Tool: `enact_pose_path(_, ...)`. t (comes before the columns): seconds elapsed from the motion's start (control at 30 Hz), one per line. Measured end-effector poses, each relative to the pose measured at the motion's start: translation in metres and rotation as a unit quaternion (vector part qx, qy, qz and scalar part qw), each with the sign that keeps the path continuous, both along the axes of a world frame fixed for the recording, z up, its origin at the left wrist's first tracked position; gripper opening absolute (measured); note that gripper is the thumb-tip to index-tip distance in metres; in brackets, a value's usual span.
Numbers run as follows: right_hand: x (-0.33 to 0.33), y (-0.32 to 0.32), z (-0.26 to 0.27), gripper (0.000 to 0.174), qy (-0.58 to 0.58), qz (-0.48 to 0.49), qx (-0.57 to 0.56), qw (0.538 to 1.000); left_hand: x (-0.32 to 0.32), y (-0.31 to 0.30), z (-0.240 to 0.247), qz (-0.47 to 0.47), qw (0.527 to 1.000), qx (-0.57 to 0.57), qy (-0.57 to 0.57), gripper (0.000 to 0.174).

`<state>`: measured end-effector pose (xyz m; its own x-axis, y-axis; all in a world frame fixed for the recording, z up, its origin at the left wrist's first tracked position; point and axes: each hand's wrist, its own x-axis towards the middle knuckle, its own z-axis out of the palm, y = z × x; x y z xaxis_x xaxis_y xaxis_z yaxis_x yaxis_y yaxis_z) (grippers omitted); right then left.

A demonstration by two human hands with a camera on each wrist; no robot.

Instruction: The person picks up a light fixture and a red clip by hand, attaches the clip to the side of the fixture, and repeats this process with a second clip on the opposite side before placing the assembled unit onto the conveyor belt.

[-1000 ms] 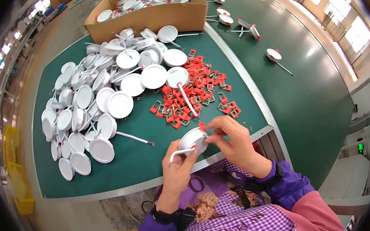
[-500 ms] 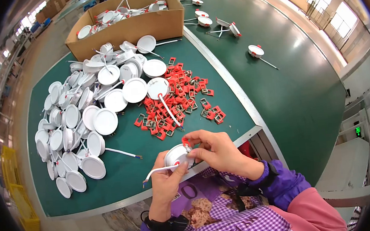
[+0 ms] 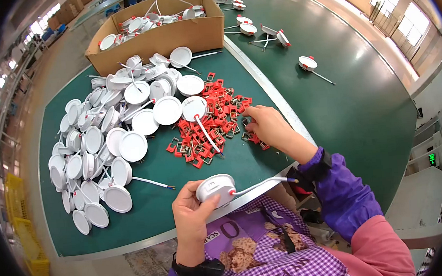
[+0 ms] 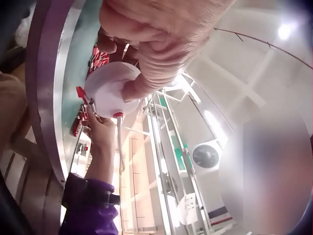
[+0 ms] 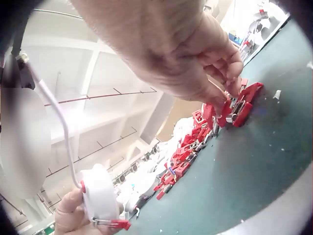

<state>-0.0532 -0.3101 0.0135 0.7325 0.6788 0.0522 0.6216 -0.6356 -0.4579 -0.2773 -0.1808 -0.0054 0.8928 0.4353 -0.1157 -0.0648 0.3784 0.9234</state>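
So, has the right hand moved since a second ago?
Yes. The right hand has left the white downlight in the left hand and reached forward onto the right edge of the red clip pile, where it pinches a red clip.

My apron [image 3: 261, 249], 6 o'clock: a large "0", with small "SCAR" beside it.
Green sign [image 3: 432, 159], 3 o'clock: unreadable to me.

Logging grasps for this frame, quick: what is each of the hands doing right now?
Left hand: grips the round white plastic downlight.
Right hand: pinches a red plastic spring clip.
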Motion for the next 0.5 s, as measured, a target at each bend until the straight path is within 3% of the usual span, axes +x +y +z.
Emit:
enact_pose_path(0.03, 0.004, 0.001, -0.004, 0.025, 0.008, 0.02, 0.001, 1.0, 0.0, 0.0, -0.001, 0.001, 1.0, 0.001, 0.001, 0.038)
enact_pose_path(0.1, 0.011, 0.003, -0.006, 0.025, 0.018, 0.037, -0.011, 0.999, 0.001, -0.001, -0.002, 0.043, 0.959, -0.277, -0.04, 0.04)
enact_pose_path(0.13, 0.012, 0.003, -0.006, 0.026, 0.028, 0.053, -0.024, 0.998, 0.002, -0.003, -0.001, 0.027, 0.944, -0.323, -0.065, 0.043)
enact_pose_path(0.27, 0.002, 0.001, 0.01, 0.023, 0.054, 0.015, 0.04, 0.998, 0.007, -0.005, 0.006, -0.006, 0.94, -0.339, -0.039, 0.048)
enact_pose_path(0.33, -0.01, -0.001, 0.021, 0.017, 0.204, -0.066, 0.17, 0.962, 0.008, -0.006, 0.011, -0.018, 0.961, -0.276, -0.019, 0.048)
enact_pose_path(0.37, -0.019, -0.001, 0.027, 0.017, 0.206, -0.064, 0.168, 0.962, 0.009, -0.006, 0.012, -0.034, 0.977, -0.211, 0.003, 0.047)
enact_pose_path(0.43, -0.039, -0.001, 0.035, 0.013, 0.325, -0.041, 0.28, 0.902, 0.011, -0.007, 0.011, -0.032, 0.984, -0.176, 0.019, 0.045)
enact_pose_path(0.5, -0.054, 0.0, 0.019, 0.011, 0.353, 0.006, 0.348, 0.869, 0.014, -0.007, 0.008, -0.029, 0.989, -0.139, 0.036, 0.042)
